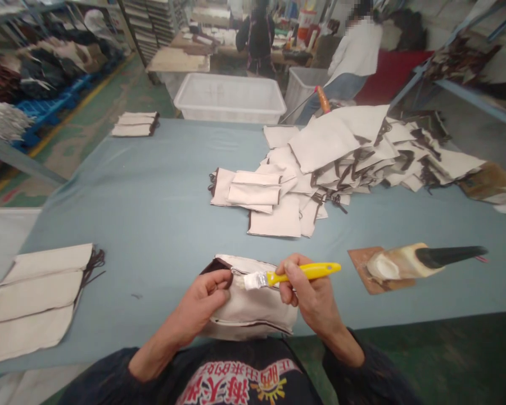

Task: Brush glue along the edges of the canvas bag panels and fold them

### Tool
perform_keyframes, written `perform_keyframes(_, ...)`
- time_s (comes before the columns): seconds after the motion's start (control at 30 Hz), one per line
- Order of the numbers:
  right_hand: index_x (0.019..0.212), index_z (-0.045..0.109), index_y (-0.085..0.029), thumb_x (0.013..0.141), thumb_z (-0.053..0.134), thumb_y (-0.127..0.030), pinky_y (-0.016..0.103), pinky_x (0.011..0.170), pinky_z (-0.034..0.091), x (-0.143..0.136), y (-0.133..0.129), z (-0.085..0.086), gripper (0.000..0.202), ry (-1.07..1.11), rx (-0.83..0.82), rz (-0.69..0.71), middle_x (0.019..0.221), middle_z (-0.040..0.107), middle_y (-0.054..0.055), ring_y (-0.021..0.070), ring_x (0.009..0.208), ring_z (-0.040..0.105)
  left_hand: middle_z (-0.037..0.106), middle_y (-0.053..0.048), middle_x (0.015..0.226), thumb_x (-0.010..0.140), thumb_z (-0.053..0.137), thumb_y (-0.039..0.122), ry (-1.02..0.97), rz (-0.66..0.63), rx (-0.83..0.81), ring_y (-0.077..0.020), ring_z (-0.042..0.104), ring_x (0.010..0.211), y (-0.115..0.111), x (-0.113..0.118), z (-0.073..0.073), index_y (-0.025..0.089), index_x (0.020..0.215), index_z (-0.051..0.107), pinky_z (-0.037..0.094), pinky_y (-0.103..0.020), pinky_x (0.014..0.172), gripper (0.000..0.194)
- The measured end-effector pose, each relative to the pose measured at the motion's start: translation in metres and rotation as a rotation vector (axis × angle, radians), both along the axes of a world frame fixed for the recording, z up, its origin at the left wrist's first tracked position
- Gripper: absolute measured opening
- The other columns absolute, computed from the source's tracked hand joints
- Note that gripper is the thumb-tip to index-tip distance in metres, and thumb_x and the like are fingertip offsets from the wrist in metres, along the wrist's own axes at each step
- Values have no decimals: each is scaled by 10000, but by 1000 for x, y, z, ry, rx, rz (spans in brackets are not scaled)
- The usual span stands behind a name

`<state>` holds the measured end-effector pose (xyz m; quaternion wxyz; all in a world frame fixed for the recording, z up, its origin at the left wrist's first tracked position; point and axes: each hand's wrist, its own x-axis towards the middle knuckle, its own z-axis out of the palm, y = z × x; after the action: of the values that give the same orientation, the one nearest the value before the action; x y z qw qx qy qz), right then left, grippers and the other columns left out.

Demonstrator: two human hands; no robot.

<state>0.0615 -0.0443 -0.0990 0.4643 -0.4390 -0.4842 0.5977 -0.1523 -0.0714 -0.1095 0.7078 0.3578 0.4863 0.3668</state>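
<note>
My right hand [306,289] is closed around a paintbrush [316,271] with a yellow handle. Its pale bristles point left and rest at the cream fabric piece [253,306] in front of me. My left hand [208,295] pinches the dark-trimmed upper left edge of that piece, thumb against fingers. The piece lies at the table's near edge, partly covered by both hands. Right of my hands, a glue bottle [405,264], whitish with a black nozzle or handle, lies tilted on a brown square board [362,261].
A large heap of cream fabric pieces [329,138] covers the table's far right. Stacked pieces [37,287] lie at the left, with a smaller stack [135,124] at the far left corner. White bins [230,112] stand beyond the blue-green table [160,185]. Two people [358,53] are in the background.
</note>
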Motion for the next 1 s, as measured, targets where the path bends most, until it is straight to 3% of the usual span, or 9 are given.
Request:
perform_keyframes(0.2, 777, 637, -184, 968, 565, -554, 218, 438, 328, -1, 10, 10, 422, -113, 154, 159, 460, 452, -74, 80, 413, 359, 761, -57, 832, 752, 767, 303, -166, -6, -34, -131, 609, 635, -13, 4, -1, 157, 1072, 774, 447, -212, 602, 352)
perform_keyframes(0.6, 857, 691, -189, 1014, 554, -457, 274, 536, 384, -5, 6, -18, 340, -201, 358, 106, 545, 490, -58, 114, 490, 428, 777, -68, 865, 769, 817, 387, -207, -28, -44, -144, 662, 705, -27, 8, -8, 147, 1105, 771, 496, -205, 665, 416)
perform_keyframes(0.8, 842, 692, -193, 996, 565, -483, 263, 507, 400, -15, -3, -20, 352, -207, 367, -14, 541, 534, -45, 118, 481, 465, 777, -67, 818, 706, 860, 345, -229, 44, -89, -123, 643, 628, -30, 8, -11, 130, 998, 783, 479, -181, 582, 371)
perform_keyframes(0.93, 812, 658, -202, 977, 590, -520, 247, 473, 404, -7, -8, -5, 365, -92, 379, -251, 501, 534, -51, 106, 441, 456, 778, -64, 793, 701, 859, 325, -284, 53, -110, -135, 671, 626, -31, 4, -12, 141, 998, 789, 517, -196, 603, 356)
perform_keyframes(1.0, 785, 654, -204, 969, 604, -527, 242, 448, 377, 2, -11, 3, 375, -75, 372, -237, 473, 510, -59, 98, 413, 423, 783, -67, 804, 702, 856, 325, -304, 47, -122, -145, 688, 643, -32, 2, -13, 146, 1017, 790, 535, -206, 626, 368)
